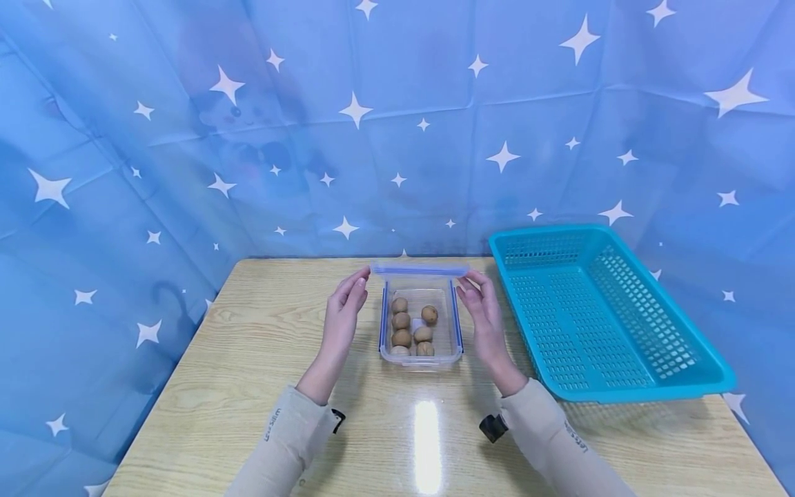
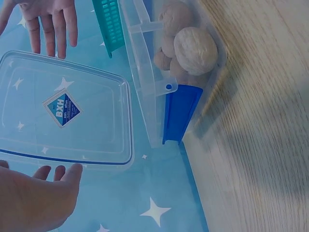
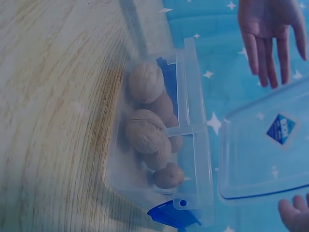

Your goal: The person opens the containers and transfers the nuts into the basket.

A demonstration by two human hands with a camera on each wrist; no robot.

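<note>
A clear plastic food container with blue side clips stands mid-table. Several walnuts lie inside, mostly in two rows. Above its back end is the clear, blue-edged lid, apart from the container and seen nearly edge-on in the head view. My left hand and right hand flank the lid, fingertips at its opposite edges. Each wrist view shows the far hand with straight fingers and thumb spread apart. A diamond-shaped label is on the lid; whether every fingertip touches it is unclear.
A large turquoise perforated basket occupies the right side of the wooden table, close to my right hand. Behind and left of the table hangs a blue curtain with white stars.
</note>
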